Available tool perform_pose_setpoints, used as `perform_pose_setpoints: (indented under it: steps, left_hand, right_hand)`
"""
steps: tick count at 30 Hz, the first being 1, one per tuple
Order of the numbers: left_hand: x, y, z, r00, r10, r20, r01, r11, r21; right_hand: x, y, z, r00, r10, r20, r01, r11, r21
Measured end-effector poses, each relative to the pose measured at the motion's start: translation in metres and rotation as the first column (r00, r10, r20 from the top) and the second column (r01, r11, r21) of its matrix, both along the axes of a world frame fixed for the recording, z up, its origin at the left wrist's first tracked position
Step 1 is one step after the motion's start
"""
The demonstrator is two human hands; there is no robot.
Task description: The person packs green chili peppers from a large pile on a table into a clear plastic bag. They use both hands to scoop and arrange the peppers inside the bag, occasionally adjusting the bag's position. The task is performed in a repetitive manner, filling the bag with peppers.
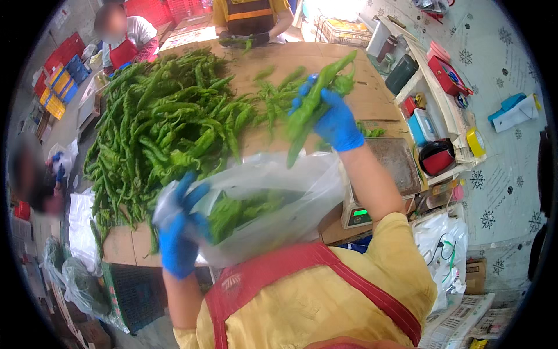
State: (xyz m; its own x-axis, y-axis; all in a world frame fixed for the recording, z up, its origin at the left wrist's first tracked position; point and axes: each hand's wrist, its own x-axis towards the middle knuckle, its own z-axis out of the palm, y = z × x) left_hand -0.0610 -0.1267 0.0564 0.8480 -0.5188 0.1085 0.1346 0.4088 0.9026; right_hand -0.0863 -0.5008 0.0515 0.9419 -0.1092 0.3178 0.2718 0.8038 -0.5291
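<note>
In a blue glove, my left hand (181, 232) grips the left edge of a clear plastic bag (302, 189), which stands with its mouth spread. Green peppers (241, 212) lie inside the bag. Above and to the right, my right hand (337, 119), also gloved in blue, is closed round a few long green chili peppers (317, 102). These are held in the air beyond the bag's far rim, slightly blurred. A big heap of green chili peppers (157, 116) covers the table's left side, and a smaller loose group (276, 96) lies behind my right hand.
A weighing scale (395, 166) with a green-lit display stands right of the bag. Brown cardboard (372, 87) covers the table. A white shelf (433, 87) of small items lines the right side. Across the table a person in a dark apron (250, 20) handles peppers; others are at left.
</note>
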Motion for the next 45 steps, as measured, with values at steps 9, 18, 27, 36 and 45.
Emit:
perform_pose_setpoints:
  steps: [9,18,27,36,45]
  left_hand:
    - [-0.013,-0.032,-0.011,0.934,-0.358,-0.009,0.342,0.883,0.32]
    - [-0.005,-0.017,-0.03,0.949,-0.269,-0.165,0.313,0.87,0.381]
    - [-0.01,0.046,0.026,0.989,0.137,-0.048,-0.138,0.99,-0.012]
    - [-0.005,0.07,0.034,0.989,-0.123,-0.082,0.088,0.936,-0.341]
    - [0.009,0.085,0.02,0.988,-0.108,-0.11,0.066,0.94,-0.336]
  right_hand:
    - [-0.006,0.119,0.0,0.964,0.257,0.065,-0.226,0.925,-0.306]
    - [-0.017,0.142,0.01,0.981,0.165,-0.1,-0.191,0.902,-0.387]
    - [-0.03,0.145,0.003,0.978,0.173,0.117,0.092,0.144,-0.985]
    - [0.004,0.208,-0.089,0.973,0.212,0.092,0.17,-0.387,-0.906]
    - [-0.024,0.079,-0.048,0.978,0.18,-0.108,-0.113,0.018,-0.993]
